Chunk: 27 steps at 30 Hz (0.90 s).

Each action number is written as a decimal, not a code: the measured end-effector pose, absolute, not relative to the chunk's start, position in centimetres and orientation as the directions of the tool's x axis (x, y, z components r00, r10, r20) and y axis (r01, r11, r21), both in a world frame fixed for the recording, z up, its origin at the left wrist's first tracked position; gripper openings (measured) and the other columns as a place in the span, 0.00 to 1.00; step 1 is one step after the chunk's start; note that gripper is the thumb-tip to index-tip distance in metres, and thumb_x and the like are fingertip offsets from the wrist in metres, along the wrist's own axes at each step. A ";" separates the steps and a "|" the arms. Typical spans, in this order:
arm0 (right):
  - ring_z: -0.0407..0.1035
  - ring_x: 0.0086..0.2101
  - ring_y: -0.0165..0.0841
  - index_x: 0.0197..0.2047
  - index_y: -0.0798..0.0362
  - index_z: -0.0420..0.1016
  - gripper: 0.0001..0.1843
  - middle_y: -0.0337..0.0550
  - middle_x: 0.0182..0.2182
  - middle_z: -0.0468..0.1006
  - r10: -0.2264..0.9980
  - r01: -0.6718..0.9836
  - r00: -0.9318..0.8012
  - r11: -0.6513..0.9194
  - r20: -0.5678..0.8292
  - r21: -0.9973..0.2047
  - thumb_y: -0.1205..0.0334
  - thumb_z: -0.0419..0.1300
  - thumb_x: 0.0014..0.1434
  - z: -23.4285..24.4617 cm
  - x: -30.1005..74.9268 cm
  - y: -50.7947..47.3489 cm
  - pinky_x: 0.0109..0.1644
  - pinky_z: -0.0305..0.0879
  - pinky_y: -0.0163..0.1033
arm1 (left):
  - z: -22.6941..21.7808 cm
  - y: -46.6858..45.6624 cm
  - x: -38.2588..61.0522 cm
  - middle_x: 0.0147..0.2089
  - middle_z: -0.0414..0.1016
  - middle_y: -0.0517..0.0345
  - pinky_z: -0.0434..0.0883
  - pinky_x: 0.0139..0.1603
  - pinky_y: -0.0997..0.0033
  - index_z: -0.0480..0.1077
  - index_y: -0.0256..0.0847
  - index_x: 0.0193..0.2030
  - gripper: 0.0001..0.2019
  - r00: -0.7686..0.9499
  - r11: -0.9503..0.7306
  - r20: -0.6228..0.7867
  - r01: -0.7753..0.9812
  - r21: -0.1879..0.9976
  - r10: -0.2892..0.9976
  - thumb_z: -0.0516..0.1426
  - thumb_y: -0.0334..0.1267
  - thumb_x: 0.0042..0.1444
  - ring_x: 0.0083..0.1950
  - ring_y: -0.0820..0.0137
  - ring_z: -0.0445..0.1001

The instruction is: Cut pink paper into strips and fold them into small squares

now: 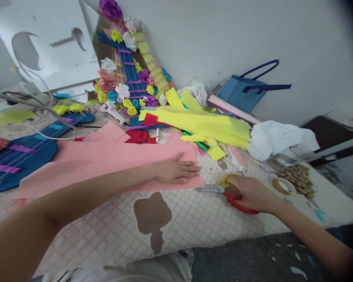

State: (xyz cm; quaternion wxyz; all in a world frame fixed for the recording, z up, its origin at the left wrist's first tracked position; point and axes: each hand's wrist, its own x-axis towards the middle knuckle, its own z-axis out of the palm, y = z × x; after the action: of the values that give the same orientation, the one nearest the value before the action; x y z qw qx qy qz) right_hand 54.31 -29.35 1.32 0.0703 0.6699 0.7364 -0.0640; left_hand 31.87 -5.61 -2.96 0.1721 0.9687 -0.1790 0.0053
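So here the left hand (176, 171) lies flat on the near right corner of a big pink paper sheet (106, 160), around the middle of the frame. Its fingers are stretched out and close together, pinning the sheet and gripping nothing. Just right of it, the right hand (250, 192) is over the red handles of the scissors (211, 189), which lie on the table (106, 235). The fingers are curled down around the handles, but I can't tell if any are through the loops. The blades look closed and point left, straight at the edge of the pink sheet and the left fingertips, so that's the bit I'd worry about: a quick drag or lift could poke a finger or snag the paper. The sheet is also only pinned at one corner, so it could slide or buckle on the quilted cloth. There's a yellow scrap right by the handles that could get caught up in the grip. A tape roll (283, 186) and a pile of brown nuts (297, 178) sit further right, near enough for an elbow to scatter them. Yellow paper (206, 123) lies heaped behind.
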 end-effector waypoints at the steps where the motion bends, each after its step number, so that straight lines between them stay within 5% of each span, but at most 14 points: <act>1: 0.72 0.33 0.39 0.36 0.50 0.62 0.07 0.45 0.32 0.76 0.976 0.996 -0.092 0.093 -0.199 -0.002 0.58 0.56 0.57 1.3 54.4 -29.4 0.33 0.58 0.38 | -3.0 -5.6 31.9 0.72 0.42 0.61 0.21 0.67 0.53 0.42 0.46 0.70 0.26 0.935 -0.877 0.077 -0.351 0.328 -0.346 0.39 0.47 0.67 0.72 0.69 0.40; 11: 0.71 0.31 0.38 0.34 0.50 0.61 0.06 0.44 0.30 0.74 0.984 0.994 -0.087 0.096 -0.157 0.051 0.58 0.53 0.59 1.4 54.4 -29.8 0.32 0.58 0.38 | -3.0 -5.6 31.9 0.71 0.44 0.60 0.28 0.69 0.53 0.42 0.48 0.70 0.26 0.933 -0.866 0.105 -0.359 0.348 -0.344 0.40 0.46 0.67 0.72 0.67 0.42; 27: 0.70 0.33 0.39 0.35 0.51 0.62 0.11 0.44 0.31 0.73 0.978 0.991 -0.123 0.128 -0.166 0.023 0.56 0.59 0.53 1.7 53.2 -28.3 0.36 0.59 0.39 | -2.8 -5.7 31.8 0.71 0.46 0.59 0.26 0.68 0.52 0.44 0.47 0.69 0.26 0.935 -0.861 0.106 -0.353 0.365 -0.338 0.41 0.46 0.67 0.72 0.67 0.43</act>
State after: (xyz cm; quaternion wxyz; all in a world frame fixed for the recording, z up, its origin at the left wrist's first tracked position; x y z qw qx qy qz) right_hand 53.20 -28.32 1.65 0.0702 0.6586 0.7478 -0.0464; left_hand 31.81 -5.72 -2.76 0.1930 0.9646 -0.1789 0.0194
